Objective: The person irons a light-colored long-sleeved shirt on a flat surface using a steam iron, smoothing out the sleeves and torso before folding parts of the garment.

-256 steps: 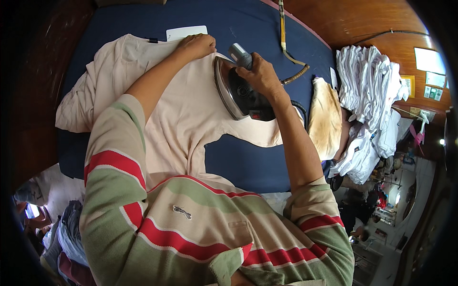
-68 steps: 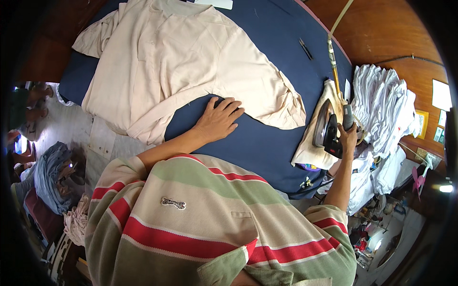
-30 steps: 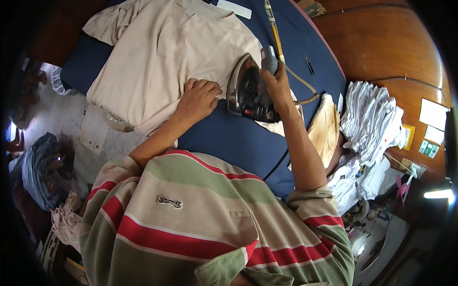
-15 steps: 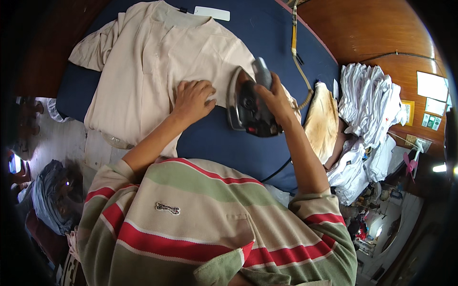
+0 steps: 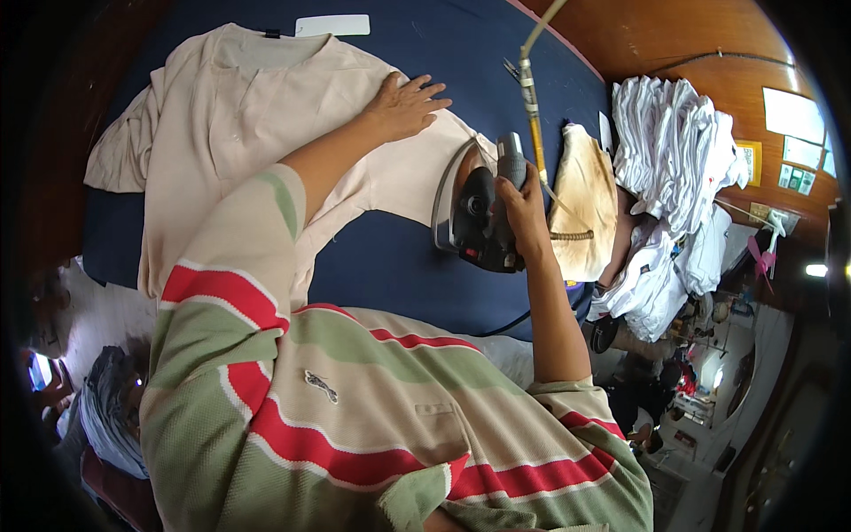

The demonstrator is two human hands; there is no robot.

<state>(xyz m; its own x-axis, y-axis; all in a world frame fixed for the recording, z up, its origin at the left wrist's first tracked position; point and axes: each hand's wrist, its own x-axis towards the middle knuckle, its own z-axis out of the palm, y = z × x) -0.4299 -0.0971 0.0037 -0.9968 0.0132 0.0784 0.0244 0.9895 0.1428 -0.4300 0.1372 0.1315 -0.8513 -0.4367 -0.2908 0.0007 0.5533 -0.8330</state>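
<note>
A pale pink blouse (image 5: 239, 124) lies spread on a dark blue padded ironing surface (image 5: 390, 266), its neckline toward the far side. My right hand (image 5: 523, 213) is closed round the handle of a black and grey steam iron (image 5: 479, 208), whose soleplate rests at the end of the blouse's right-side sleeve. Flat on the shoulder of that sleeve, fingers spread, lies my left hand (image 5: 403, 108). A white tag (image 5: 332, 25) lies beyond the collar.
A hose (image 5: 534, 106) runs down to the iron from above. Right of it is a stained cream pad (image 5: 585, 204), then a thick stack of white garments (image 5: 669, 160). Papers (image 5: 793, 113) hang on the wooden wall. Dark clothes (image 5: 111, 417) lie at the lower left.
My left hand has moved up and right from the blouse's lower edge to the shoulder, its fingers now spread. The iron has shifted slightly toward the sleeve end. The whole view has shifted somewhat.
</note>
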